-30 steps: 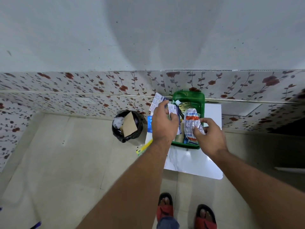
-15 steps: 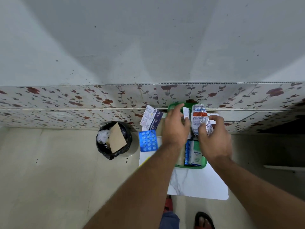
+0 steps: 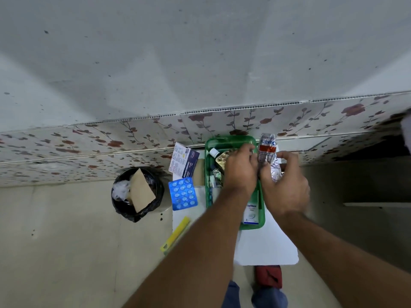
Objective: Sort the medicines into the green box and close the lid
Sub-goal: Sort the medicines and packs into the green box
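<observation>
The green box (image 3: 209, 196) sits open on a small white table (image 3: 266, 247) by the wall, holding a small bottle (image 3: 214, 152), foil strips and a white-green carton (image 3: 251, 213). My right hand (image 3: 285, 187) holds a crumpled silver medicine strip with a red band (image 3: 266, 152) above the box's right rim. My left hand (image 3: 241, 170) is over the box, its fingers pinching the lower end of the same strip. A blue blister pack (image 3: 182, 193), a white-and-navy medicine carton (image 3: 183, 160) and a yellow tube (image 3: 175, 234) lie left of the box.
A black bin (image 3: 135, 194) lined with a bag and holding brown card stands on the floor left of the table. The flowered wall panel (image 3: 111, 143) runs just behind. My feet in red sandals (image 3: 268, 276) are under the table's near edge.
The view has tilted down and closer. My right hand lifted the silver strip up out of the box to its right rim, and my left hand came across to meet it.
</observation>
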